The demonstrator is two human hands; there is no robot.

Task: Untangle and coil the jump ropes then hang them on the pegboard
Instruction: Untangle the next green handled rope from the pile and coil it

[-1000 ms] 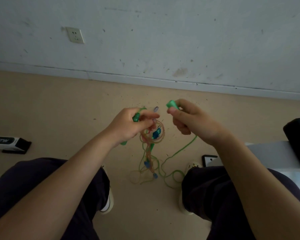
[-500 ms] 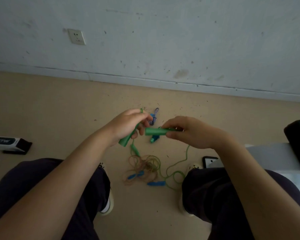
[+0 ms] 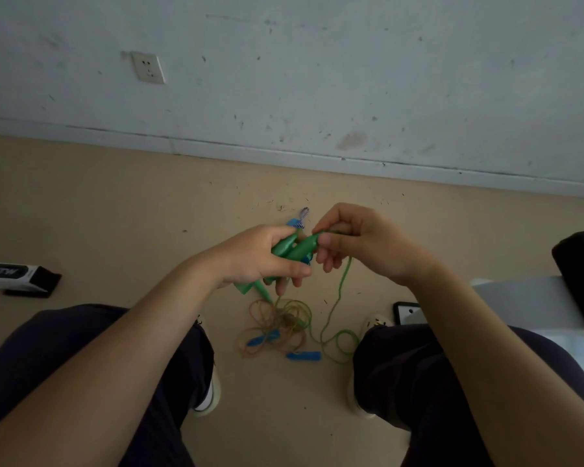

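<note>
My left hand [image 3: 263, 259] grips two green jump-rope handles [image 3: 292, 247] side by side above the floor. My right hand [image 3: 358, 241] pinches the top end of the nearer handle, where the thin green rope [image 3: 332, 313] leaves it and drops to the floor in a loop. Below the hands lies a tangle of orange rope [image 3: 270, 326] with two blue handles [image 3: 304, 356] in it. A blue-and-white braided rope end [image 3: 303, 215] pokes up behind my left hand. The pegboard is out of view.
I sit with both knees apart, the ropes on the beige floor between my shoes. A black-and-white box [image 3: 14, 276] lies at the left. A phone [image 3: 407, 313] and a pale flat surface [image 3: 526, 298] are at the right. The wall with a socket [image 3: 148, 67] is ahead.
The two hands have come together. The green handle held level in my right hand now lies beside the other one in my left hand. The tangle has dropped to the floor.
</note>
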